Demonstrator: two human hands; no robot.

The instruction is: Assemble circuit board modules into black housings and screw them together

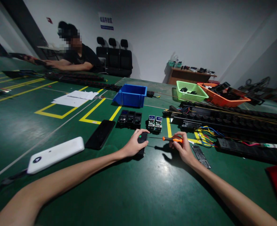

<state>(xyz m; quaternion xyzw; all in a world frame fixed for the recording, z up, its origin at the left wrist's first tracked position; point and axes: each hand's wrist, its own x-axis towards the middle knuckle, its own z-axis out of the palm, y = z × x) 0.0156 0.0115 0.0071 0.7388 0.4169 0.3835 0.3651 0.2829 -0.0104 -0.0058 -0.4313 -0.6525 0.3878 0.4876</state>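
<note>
My left hand (pixel 134 143) grips a small black casing (pixel 142 138) with a green dot, held at the table surface. In my right hand (pixel 183 148) is an orange and black screwdriver (pixel 173 139), its thin shaft pointing left toward the casing. The tip ends close to the casing's right side; whether it touches, I cannot tell. Just beyond my hands stand several black casings (pixel 130 118) in a row and two small circuit boards with screens (pixel 155 123). A flat dark panel (pixel 201 156) lies right beside my right wrist.
A blue bin (pixel 132 95) stands farther back. Left lie a black phone (pixel 100 134), a white device (pixel 56 154) and papers (pixel 74 98). Rightward are wired black strips (pixel 242 147), a green basket (pixel 191 91) and an orange basket (pixel 223 95). Another person (pixel 78 53) works at the far left.
</note>
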